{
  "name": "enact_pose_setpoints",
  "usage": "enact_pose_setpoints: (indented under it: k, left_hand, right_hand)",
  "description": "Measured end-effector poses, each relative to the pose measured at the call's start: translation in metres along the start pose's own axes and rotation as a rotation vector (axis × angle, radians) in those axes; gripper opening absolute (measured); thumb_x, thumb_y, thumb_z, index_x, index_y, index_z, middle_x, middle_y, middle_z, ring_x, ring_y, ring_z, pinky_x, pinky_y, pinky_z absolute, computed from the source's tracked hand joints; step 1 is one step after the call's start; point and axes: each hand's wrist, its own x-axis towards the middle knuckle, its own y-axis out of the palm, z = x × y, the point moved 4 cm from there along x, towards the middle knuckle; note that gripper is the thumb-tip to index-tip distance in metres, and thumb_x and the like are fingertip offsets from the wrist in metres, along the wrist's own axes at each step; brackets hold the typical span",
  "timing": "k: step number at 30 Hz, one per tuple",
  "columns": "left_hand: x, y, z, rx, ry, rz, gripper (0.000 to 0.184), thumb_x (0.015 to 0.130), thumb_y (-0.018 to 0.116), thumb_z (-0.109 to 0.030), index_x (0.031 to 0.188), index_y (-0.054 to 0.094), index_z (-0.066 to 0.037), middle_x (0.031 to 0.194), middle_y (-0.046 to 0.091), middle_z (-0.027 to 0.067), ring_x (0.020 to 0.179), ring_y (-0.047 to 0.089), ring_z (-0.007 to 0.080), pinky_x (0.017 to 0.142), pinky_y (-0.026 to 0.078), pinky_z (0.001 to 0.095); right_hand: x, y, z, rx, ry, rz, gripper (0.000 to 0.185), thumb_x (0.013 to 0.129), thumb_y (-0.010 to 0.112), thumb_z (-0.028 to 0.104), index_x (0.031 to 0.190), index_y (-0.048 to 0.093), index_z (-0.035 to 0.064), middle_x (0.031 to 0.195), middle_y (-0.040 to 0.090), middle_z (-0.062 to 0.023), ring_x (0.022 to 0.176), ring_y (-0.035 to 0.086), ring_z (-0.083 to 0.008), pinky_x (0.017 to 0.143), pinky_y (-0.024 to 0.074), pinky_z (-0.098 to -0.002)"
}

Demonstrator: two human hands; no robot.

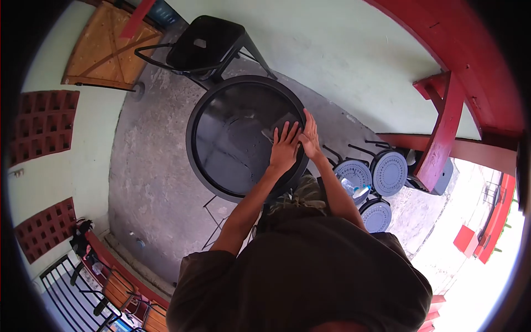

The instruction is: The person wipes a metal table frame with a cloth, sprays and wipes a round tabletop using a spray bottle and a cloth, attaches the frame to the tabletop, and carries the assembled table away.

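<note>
A round black table [232,160] with a raised rim stands in front of me. Its glossy top has wet-looking or reflective patches. My left hand [285,148] lies palm down on the right part of the top, its fingers spread. Beside it, my right hand [311,137] is at the right rim with fingers stretched out, close to or touching the left one. A dull grey patch shows near the left fingertips; whether it is a cloth or a reflection I cannot tell. No held object shows in either hand.
A black metal chair [207,44] stands just beyond the table. Several round grey-topped stools [390,172] are on the right, one bearing a clear plastic bottle [354,189]. A wooden gate [108,47] and a red beam [442,127] flank the pale walls.
</note>
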Motion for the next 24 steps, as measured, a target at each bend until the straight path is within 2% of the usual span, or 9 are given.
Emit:
enact_pose_setpoints:
  k: [5,8,11,16,20,21,23,24]
  left_hand:
    - [-0.042,-0.008,-0.008,-0.056,0.105,0.060,0.046,0.094,0.055,-0.019,0.139,0.052,-0.010,0.156,0.034,0.0046,0.147,0.024,0.0288,0.118,0.018,0.0544]
    - [-0.070,-0.014,-0.008,-0.062,0.176,0.092,0.039,0.093,0.056,-0.017,0.132,0.057,-0.010,0.157,0.032,0.0036,0.147,0.024,0.0276,0.117,0.019,0.0542]
    - [-0.098,-0.021,-0.005,-0.055,0.218,0.103,0.030,0.093,0.056,-0.016,0.121,0.064,-0.009,0.156,0.035,0.0025,0.147,0.026,0.0267,0.117,0.020,0.0540]
    - [-0.144,-0.034,0.016,-0.097,0.240,0.250,0.018,0.085,0.060,-0.006,0.100,0.069,-0.009,0.154,0.040,-0.0022,0.147,0.028,0.0217,0.119,0.021,0.0522]
    - [-0.179,-0.049,0.046,-0.160,0.232,0.365,0.018,0.077,0.063,-0.003,0.093,0.069,-0.009,0.153,0.041,-0.0049,0.146,0.028,0.0187,0.121,0.020,0.0493]
    - [-0.185,-0.060,0.050,-0.188,0.199,0.352,0.019,0.075,0.061,0.002,0.089,0.068,-0.008,0.148,0.048,-0.0056,0.145,0.031,0.0180,0.121,0.021,0.0483]
    - [-0.200,-0.063,0.065,-0.188,0.160,0.355,0.022,0.072,0.058,0.005,0.088,0.067,-0.007,0.144,0.052,-0.0059,0.144,0.034,0.0179,0.121,0.024,0.0485]
    - [-0.204,-0.064,0.072,-0.188,0.143,0.351,0.024,0.070,0.057,0.007,0.087,0.067,-0.007,0.142,0.054,-0.0061,0.143,0.035,0.0178,0.120,0.025,0.0485]
  right_hand:
    - [0.000,0.002,0.002,-0.036,0.110,0.012,0.089,0.074,0.048,0.023,0.156,0.015,0.0193,0.158,0.021,-0.0159,0.145,0.020,-0.0390,0.115,0.0210,-0.0526]
    - [0.000,0.002,0.004,-0.059,0.148,0.016,0.088,0.074,0.049,0.022,0.156,0.015,0.0208,0.158,0.021,-0.0147,0.145,0.019,-0.0373,0.115,0.0206,-0.0545]
    - [0.001,0.004,0.001,-0.109,0.158,0.012,0.089,0.075,0.051,0.022,0.156,0.015,0.0215,0.158,0.022,-0.0135,0.146,0.018,-0.0364,0.114,0.0202,-0.0560]
    - [0.004,0.006,-0.003,-0.167,0.220,0.002,0.088,0.076,0.055,0.023,0.155,0.015,0.0229,0.157,0.024,-0.0131,0.146,0.018,-0.0361,0.114,0.0201,-0.0569]
    - [0.005,0.007,-0.003,-0.223,0.179,0.009,0.088,0.079,0.060,0.030,0.155,0.016,0.0237,0.155,0.026,-0.0143,0.144,0.022,-0.0365,0.113,0.0218,-0.0570]
    - [0.008,0.007,-0.007,-0.229,0.115,-0.011,0.089,0.080,0.062,0.032,0.155,0.016,0.0239,0.155,0.026,-0.0145,0.144,0.023,-0.0367,0.113,0.0219,-0.0577]
    - [0.009,0.011,-0.020,-0.245,-0.013,-0.047,0.091,0.080,0.065,0.038,0.155,0.015,0.0242,0.155,0.026,-0.0148,0.144,0.023,-0.0371,0.112,0.0221,-0.0591]
    - [0.009,0.011,-0.021,-0.279,0.003,-0.051,0.091,0.081,0.066,0.038,0.155,0.016,0.0240,0.154,0.026,-0.0153,0.144,0.023,-0.0378,0.112,0.0221,-0.0593]
